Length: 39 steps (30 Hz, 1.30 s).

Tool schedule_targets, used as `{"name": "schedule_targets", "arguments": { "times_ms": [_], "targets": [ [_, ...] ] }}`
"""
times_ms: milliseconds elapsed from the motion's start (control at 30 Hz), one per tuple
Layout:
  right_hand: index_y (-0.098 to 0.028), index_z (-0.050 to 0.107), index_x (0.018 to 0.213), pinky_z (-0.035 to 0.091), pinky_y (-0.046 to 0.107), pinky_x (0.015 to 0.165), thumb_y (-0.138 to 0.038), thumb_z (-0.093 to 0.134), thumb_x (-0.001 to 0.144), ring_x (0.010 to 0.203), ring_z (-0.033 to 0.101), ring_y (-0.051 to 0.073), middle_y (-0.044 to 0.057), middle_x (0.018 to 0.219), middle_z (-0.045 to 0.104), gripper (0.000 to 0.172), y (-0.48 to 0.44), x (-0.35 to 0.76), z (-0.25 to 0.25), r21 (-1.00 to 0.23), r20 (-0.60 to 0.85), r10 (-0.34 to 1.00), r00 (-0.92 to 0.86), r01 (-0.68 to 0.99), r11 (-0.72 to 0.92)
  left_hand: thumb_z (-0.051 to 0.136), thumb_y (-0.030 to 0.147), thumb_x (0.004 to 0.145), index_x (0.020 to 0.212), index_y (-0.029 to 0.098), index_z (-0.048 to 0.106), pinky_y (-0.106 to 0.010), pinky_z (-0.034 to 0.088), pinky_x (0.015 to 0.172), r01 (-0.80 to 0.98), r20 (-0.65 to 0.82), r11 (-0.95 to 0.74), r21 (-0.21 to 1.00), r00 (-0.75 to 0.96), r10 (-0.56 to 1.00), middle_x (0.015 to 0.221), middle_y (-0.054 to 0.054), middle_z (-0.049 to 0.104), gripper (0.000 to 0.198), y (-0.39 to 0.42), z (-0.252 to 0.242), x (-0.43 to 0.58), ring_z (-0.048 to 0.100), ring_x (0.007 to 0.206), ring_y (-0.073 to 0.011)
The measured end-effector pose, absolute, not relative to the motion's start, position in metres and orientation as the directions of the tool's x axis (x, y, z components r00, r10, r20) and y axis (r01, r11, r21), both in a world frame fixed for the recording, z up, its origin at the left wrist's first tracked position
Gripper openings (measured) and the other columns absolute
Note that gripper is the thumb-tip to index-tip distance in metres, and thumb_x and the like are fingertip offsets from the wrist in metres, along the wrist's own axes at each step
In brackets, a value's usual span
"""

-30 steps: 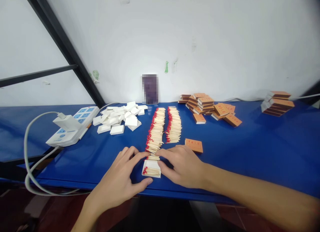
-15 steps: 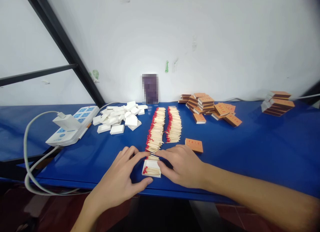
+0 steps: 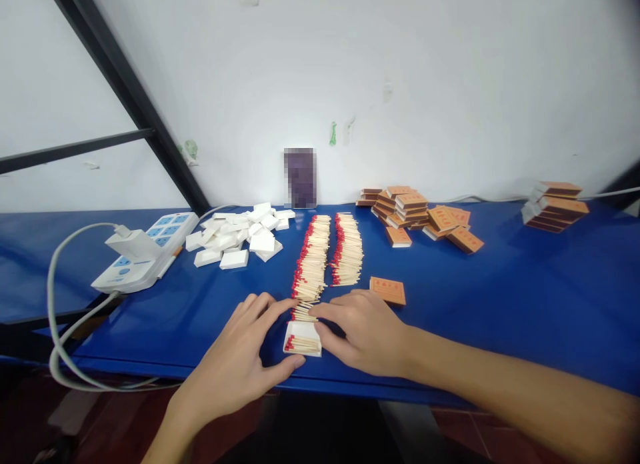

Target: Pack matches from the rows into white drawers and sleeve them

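White tray (image 3: 303,339), partly filled with matches, at the table's (image 3: 500,304) near edge, framed by left hand (image 3: 240,364) and right hand (image 3: 363,331); fingers splayed, fingertips touching the match row's (image 3: 311,267) near end.

This is looking like a small hand-packing workshop: a blue-covered desk (image 3: 500,297) is standing against a bare white wall (image 3: 400,84) and is carrying rows of loose matches (image 3: 313,261), a heap of white trays (image 3: 235,237), stacks of orange matchboxes (image 3: 410,211) and a power strip (image 3: 145,251).
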State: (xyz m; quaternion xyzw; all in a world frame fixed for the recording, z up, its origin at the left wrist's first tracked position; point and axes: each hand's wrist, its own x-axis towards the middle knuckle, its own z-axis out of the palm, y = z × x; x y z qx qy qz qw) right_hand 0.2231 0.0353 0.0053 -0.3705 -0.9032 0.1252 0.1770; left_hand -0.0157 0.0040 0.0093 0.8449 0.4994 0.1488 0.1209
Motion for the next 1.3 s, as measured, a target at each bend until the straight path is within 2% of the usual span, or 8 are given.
{"name": "schedule_targets", "arguments": {
  "times_ms": [400, 800, 1033, 1133, 1300],
  "targets": [
    [-0.022, 0.071, 0.11, 0.034, 0.031, 0.068, -0.032, 0.047, 0.1, 0.076, 0.068, 0.019, 0.003, 0.085, 0.075, 0.028, 0.0364, 0.2227, 0.0029, -0.354, 0.221, 0.724, -0.653, 0.638, 0.684, 0.067, 0.048, 0.089, 0.138, 0.03, 0.054, -0.044, 0.046, 0.098, 0.802, 0.11, -0.469, 0.37, 0.463, 0.879, 0.113, -0.005, 0.057, 0.053, 0.0049, 0.0099, -0.0158, 0.054, 0.104, -0.0267],
    [-0.019, 0.07, 0.114, 0.04, 0.032, 0.072, -0.033, 0.047, 0.099, 0.081, 0.07, 0.022, 0.006, 0.09, 0.076, 0.03, 0.0347, 0.2215, 0.0057, -0.367, 0.201, 0.746, -0.635, 0.657, 0.658, 0.067, 0.047, 0.089, 0.132, 0.03, 0.057, -0.046, 0.045, 0.101, 0.804, 0.121, -0.473, 0.36, 0.463, 0.878, 0.114, -0.005, 0.058, 0.048, 0.0035, 0.0098, -0.0166, 0.056, 0.105, -0.0272],
    [-0.021, 0.066, 0.126, 0.042, 0.033, 0.076, -0.033, 0.046, 0.099, 0.088, 0.071, 0.024, 0.006, 0.097, 0.077, 0.035, 0.0347, 0.2212, 0.0049, -0.387, 0.201, 0.761, -0.617, 0.664, 0.64, 0.065, 0.049, 0.09, 0.144, 0.032, 0.044, -0.055, 0.036, 0.111, 0.816, 0.104, -0.452, 0.36, 0.446, 0.889, 0.126, -0.007, 0.055, 0.061, 0.0037, 0.0082, -0.0154, 0.052, 0.118, -0.0314],
    [-0.021, 0.064, 0.129, 0.042, 0.034, 0.076, -0.032, 0.046, 0.099, 0.088, 0.071, 0.025, 0.006, 0.098, 0.077, 0.037, 0.0347, 0.2213, 0.0053, -0.381, 0.199, 0.761, -0.618, 0.667, 0.641, 0.065, 0.051, 0.09, 0.145, 0.032, 0.042, -0.057, 0.033, 0.113, 0.816, 0.097, -0.45, 0.362, 0.448, 0.889, 0.127, -0.007, 0.055, 0.062, 0.0038, 0.0073, -0.016, 0.052, 0.118, -0.0316],
    [-0.02, 0.066, 0.126, 0.043, 0.034, 0.076, -0.033, 0.046, 0.099, 0.089, 0.072, 0.025, 0.006, 0.098, 0.077, 0.035, 0.0346, 0.2207, 0.0065, -0.375, 0.178, 0.758, -0.627, 0.669, 0.641, 0.065, 0.05, 0.09, 0.145, 0.031, 0.044, -0.055, 0.038, 0.109, 0.816, 0.102, -0.451, 0.36, 0.447, 0.889, 0.124, -0.008, 0.055, 0.062, 0.0037, 0.0071, -0.0165, 0.052, 0.114, -0.0311]
  ]
}}
